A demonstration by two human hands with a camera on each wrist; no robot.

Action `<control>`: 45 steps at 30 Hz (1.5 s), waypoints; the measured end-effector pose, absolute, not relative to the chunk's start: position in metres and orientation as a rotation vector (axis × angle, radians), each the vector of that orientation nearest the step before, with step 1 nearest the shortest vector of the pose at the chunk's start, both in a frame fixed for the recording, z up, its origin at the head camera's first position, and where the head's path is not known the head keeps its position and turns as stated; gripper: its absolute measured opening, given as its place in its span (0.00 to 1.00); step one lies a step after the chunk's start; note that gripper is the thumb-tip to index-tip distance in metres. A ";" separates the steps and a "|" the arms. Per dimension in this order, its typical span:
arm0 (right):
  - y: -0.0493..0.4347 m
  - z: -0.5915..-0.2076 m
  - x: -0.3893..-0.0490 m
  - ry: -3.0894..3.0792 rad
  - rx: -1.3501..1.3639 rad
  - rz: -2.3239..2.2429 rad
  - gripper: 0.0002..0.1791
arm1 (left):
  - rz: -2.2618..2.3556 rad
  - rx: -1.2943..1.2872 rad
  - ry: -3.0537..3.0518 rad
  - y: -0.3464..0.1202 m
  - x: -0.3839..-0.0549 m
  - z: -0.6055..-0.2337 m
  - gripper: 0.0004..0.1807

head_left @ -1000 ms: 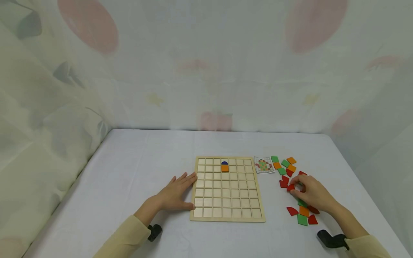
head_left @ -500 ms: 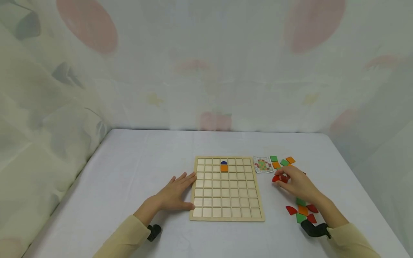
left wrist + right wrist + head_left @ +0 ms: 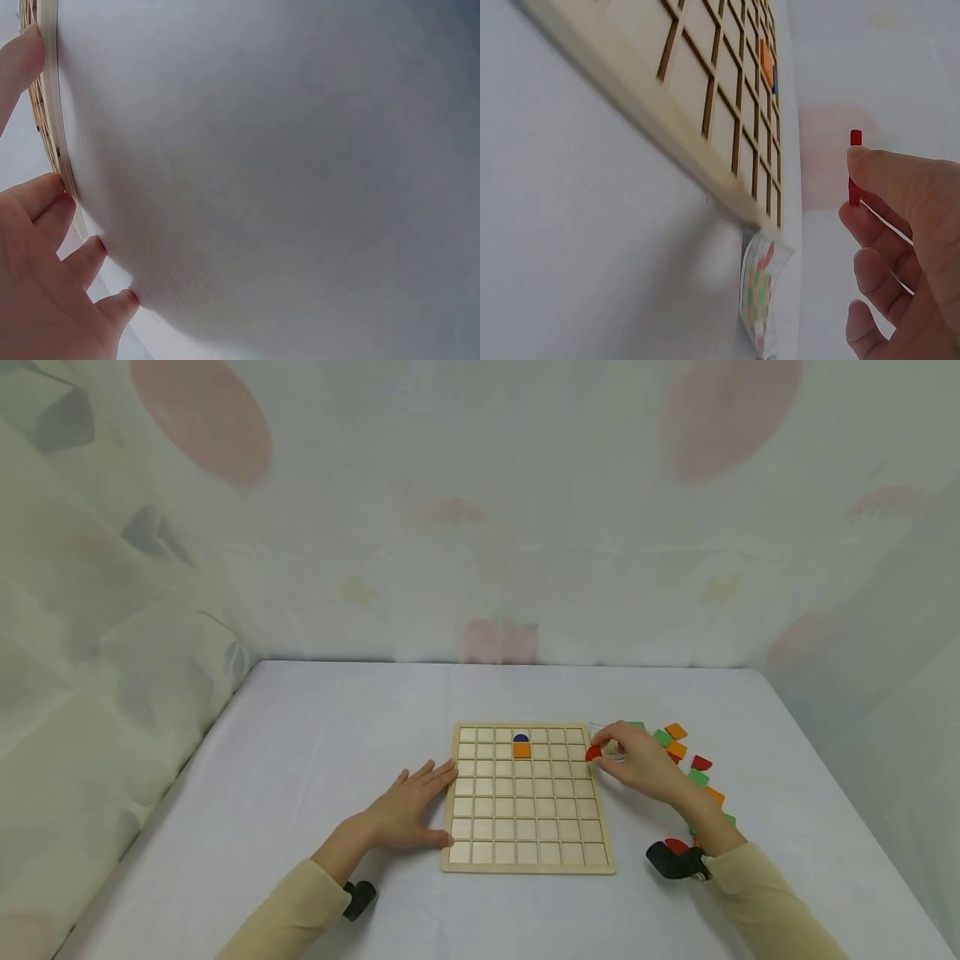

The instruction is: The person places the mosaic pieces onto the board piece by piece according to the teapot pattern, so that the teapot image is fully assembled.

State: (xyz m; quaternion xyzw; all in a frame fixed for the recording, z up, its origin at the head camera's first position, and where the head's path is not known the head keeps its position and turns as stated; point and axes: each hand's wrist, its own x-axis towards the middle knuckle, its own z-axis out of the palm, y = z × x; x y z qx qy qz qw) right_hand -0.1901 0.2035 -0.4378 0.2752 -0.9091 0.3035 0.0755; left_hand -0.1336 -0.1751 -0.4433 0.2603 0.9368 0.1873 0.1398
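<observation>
A light wooden grid board (image 3: pixel 527 809) lies on the white table. In its upper cells sit a blue rounded tile (image 3: pixel 521 738) and, just below that, an orange square tile (image 3: pixel 521 751). My left hand (image 3: pixel 405 810) touches the board's left edge with straight, spread fingers; the left wrist view shows the fingertips along the rim. Between thumb and forefinger my right hand (image 3: pixel 643 763) pinches a red curved-edge tile (image 3: pixel 593 752), held up by the board's upper right edge. The right wrist view shows this red tile edge-on.
Beside the board's upper right corner lies a printed pattern card (image 3: pixel 757 289), mostly behind my right hand in the head view. Right of it are scattered green tiles (image 3: pixel 698 777), orange tiles (image 3: pixel 676 731) and red tiles (image 3: pixel 701 763), partly covered by the right forearm.
Carrying the red tile, my right hand has moved left and slightly up from the scattered tiles to the board's right edge. The left hand stays where it was.
</observation>
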 end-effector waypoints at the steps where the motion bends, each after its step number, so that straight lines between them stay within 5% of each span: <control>1: 0.199 -0.437 -0.192 -2.734 0.819 0.911 0.13 | 0.546 0.752 2.705 -0.175 -0.133 -0.443 0.51; 22: 0.110 -0.442 -0.204 -2.791 0.877 1.017 0.11 | 0.548 0.753 2.707 -0.175 -0.133 -0.444 0.51; 45: 0.075 -0.463 -0.217 -2.834 0.815 0.789 0.11 | 0.549 0.748 2.710 -0.174 -0.134 -0.443 0.51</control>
